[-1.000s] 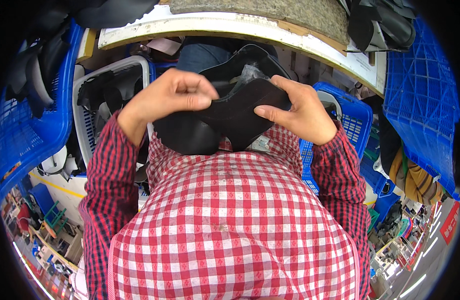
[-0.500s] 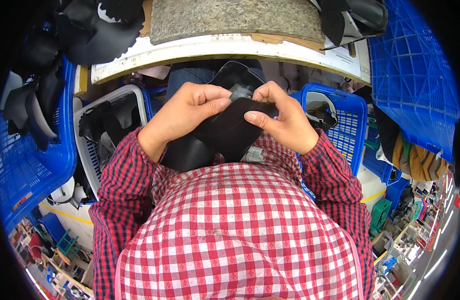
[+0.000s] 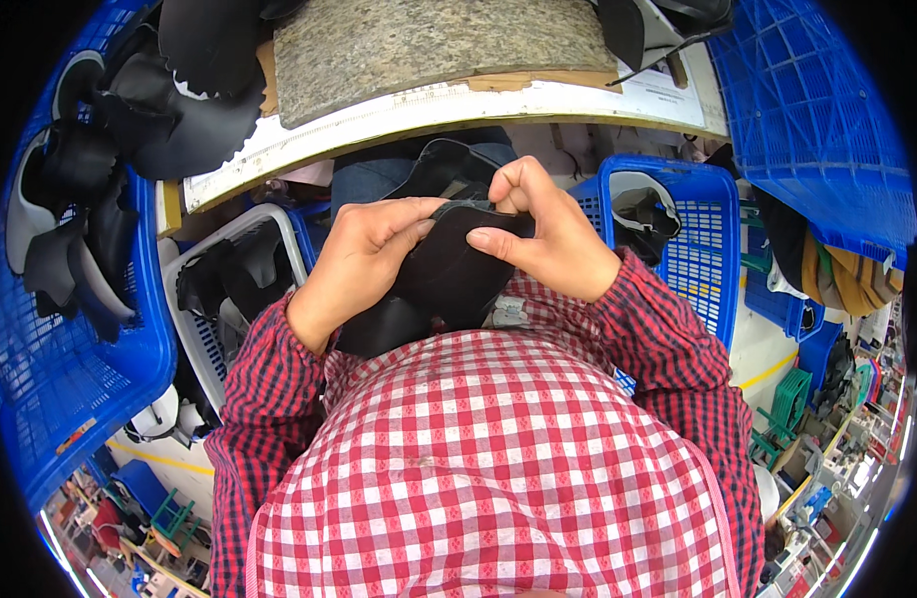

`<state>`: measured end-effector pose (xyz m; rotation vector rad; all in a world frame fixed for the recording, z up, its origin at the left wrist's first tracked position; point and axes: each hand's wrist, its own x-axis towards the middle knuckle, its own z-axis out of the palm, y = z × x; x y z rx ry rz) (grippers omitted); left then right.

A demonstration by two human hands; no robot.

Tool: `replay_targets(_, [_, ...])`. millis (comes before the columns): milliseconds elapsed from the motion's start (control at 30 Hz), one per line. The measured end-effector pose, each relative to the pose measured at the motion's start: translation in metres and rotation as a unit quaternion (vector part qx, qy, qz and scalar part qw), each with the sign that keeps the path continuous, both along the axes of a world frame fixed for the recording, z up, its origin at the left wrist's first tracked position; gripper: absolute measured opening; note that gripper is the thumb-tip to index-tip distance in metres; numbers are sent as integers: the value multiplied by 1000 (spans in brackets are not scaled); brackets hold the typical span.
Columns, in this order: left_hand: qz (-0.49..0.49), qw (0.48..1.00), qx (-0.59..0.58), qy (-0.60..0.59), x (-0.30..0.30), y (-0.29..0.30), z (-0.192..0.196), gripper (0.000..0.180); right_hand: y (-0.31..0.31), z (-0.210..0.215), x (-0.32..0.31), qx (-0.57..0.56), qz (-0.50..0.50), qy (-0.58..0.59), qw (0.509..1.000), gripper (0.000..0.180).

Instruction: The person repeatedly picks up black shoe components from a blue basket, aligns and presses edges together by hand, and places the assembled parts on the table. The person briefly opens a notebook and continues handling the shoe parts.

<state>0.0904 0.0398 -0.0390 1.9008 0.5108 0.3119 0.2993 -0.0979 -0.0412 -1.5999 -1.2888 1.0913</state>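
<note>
A black leather piece that looks like a shoe upper (image 3: 449, 264) is held over my lap, in front of the checked apron. My left hand (image 3: 364, 259) pinches its top edge between thumb and fingers. On the same edge, a little to the right, my right hand (image 3: 548, 234) grips with the thumb on the near face and bent fingers behind. A greyish lining shows at the edge between the hands. The lower part of the piece droops toward the apron, and my left hand partly hides it.
Ahead is a white worktable (image 3: 379, 125) bearing a stone slab (image 3: 439, 50). Black leather pieces (image 3: 204, 120) lie at its left. Blue crates (image 3: 100, 369) stand left and right (image 3: 817, 130). Below the table are a grey basket (image 3: 284, 224) and a blue basket (image 3: 708, 249).
The edge of the black piece has been turned, so less of the grey lining shows. Both hands keep their pinch on it. The view has shifted slightly.
</note>
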Motion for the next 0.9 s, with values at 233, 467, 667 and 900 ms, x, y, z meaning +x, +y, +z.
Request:
replay_targets(233, [-37, 999, 20, 12, 2, 4, 6, 34, 0, -1, 0, 2, 6, 0, 1000, 48])
replay_targets(467, [-66, 997, 34, 13, 4, 10, 10, 32, -1, 1, 0, 30, 17, -25, 999, 39])
replay_targets(667, [-86, 996, 4, 27, 7, 15, 13, 30, 3, 6, 2, 6, 31, -7, 999, 36])
replay_targets(900, [-122, 992, 18, 27, 5, 26, 5, 25, 5, 3, 4, -10, 38, 17, 999, 25])
